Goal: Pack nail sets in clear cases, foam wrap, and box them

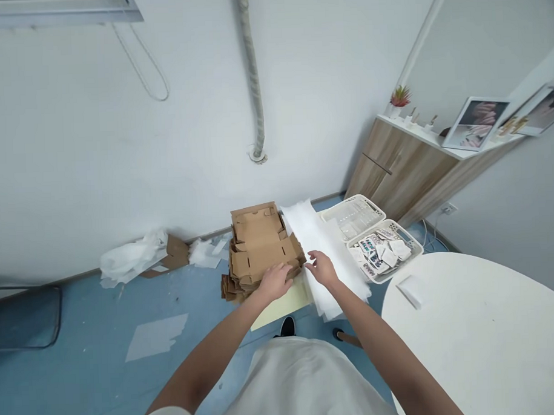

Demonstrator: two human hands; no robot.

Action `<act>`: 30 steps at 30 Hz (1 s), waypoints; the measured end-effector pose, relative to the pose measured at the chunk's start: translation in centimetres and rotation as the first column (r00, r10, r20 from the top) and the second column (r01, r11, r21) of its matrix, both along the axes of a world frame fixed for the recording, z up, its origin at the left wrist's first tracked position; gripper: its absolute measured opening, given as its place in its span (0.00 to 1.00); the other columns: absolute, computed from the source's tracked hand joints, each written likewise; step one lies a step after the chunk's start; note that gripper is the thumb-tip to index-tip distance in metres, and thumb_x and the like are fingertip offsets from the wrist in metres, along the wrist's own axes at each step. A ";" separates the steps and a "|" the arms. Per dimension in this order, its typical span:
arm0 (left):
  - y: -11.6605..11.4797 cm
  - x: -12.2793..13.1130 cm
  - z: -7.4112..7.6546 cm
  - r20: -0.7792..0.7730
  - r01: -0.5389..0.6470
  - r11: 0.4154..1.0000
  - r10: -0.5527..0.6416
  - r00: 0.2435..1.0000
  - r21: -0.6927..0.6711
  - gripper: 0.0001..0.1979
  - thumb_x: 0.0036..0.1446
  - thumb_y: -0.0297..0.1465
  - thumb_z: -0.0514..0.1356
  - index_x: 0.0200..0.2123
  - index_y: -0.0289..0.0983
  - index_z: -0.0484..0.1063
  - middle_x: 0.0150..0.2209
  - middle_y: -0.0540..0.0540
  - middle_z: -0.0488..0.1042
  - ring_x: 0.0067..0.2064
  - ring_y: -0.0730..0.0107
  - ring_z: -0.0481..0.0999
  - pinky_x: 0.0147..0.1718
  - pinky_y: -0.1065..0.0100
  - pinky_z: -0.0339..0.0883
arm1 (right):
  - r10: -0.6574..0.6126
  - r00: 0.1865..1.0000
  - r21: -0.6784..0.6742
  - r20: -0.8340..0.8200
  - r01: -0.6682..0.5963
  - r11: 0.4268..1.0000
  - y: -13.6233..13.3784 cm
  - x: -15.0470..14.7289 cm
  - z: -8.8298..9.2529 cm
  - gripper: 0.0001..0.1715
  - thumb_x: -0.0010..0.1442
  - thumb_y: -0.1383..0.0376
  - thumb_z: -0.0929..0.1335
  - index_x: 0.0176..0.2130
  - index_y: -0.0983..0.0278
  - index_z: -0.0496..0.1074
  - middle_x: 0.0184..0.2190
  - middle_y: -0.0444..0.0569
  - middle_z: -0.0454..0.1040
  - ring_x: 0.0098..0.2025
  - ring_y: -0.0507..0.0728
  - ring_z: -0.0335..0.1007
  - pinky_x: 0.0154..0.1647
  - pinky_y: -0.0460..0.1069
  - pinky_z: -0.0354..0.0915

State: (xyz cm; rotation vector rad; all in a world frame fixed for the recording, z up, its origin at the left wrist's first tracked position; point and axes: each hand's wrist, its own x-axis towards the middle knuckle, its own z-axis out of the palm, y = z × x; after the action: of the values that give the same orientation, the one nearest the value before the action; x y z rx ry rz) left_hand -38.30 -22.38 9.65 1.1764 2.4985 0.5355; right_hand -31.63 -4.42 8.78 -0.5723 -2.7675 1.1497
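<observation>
A stack of flat, die-cut cardboard boxes (258, 232) lies in front of me, its layers uneven along the left and near sides. My left hand (275, 282) rests on the near edge of the top cardboard, fingers laid out over it. Just off the stack's right corner is my right hand (321, 268), its thumb and fingers apart with nothing visible between them. Whether its fingertips touch the cardboard I cannot tell. Beneath that hand spread white, thin packing sheets (318, 230). A pale yellow surface (280, 309) shows under the near side of the stack.
Right of the sheets sit a white basket of small printed packets (352, 266) and another basket with clear plastic pieces (322, 214). A round white table (481, 333) stands at right, a wooden cabinet (403, 167) behind. Plastic wrapping (136, 258) lies by the wall.
</observation>
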 end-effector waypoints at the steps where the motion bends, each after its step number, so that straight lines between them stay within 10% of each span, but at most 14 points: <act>1: -0.6 -1.0 0.1 -0.019 -0.027 0.999 0.027 0.999 -0.025 0.17 0.51 0.34 0.54 0.45 0.39 0.64 0.45 0.41 0.67 0.48 0.57 0.66 0.46 0.60 0.57 | 0.000 1.000 0.056 0.018 -0.001 0.998 -0.3 -1.3 0.2 0.19 0.50 0.65 0.65 0.44 0.62 0.65 0.37 0.49 0.68 0.32 0.53 0.66 0.36 0.49 0.60; 12: -3.4 -4.2 -1.8 0.091 -0.172 0.984 0.176 0.980 -0.045 0.14 0.44 0.35 0.60 0.36 0.37 0.67 0.41 0.38 0.67 0.48 0.52 0.64 0.47 0.58 0.56 | -0.076 0.946 0.265 0.314 -0.011 0.964 -2.3 -7.0 -0.7 0.15 0.51 0.71 0.63 0.42 0.63 0.60 0.36 0.52 0.66 0.35 0.56 0.64 0.32 0.47 0.54; 30: -3.9 -4.8 -1.5 0.135 -0.117 0.993 0.112 0.985 0.031 0.13 0.57 0.34 0.47 0.31 0.38 0.70 0.35 0.42 0.70 0.41 0.59 0.69 0.45 0.60 0.56 | -0.024 0.980 0.077 0.198 0.009 0.997 -2.3 -6.0 2.1 0.15 0.53 0.67 0.57 0.43 0.62 0.57 0.26 0.45 0.69 0.27 0.55 0.63 0.27 0.47 0.55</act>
State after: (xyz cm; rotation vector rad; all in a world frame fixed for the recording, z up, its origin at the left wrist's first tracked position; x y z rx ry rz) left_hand -43.06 -26.32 8.17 0.9802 2.4621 0.6730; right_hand -37.67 -6.74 10.93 -0.7381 -2.9507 1.0314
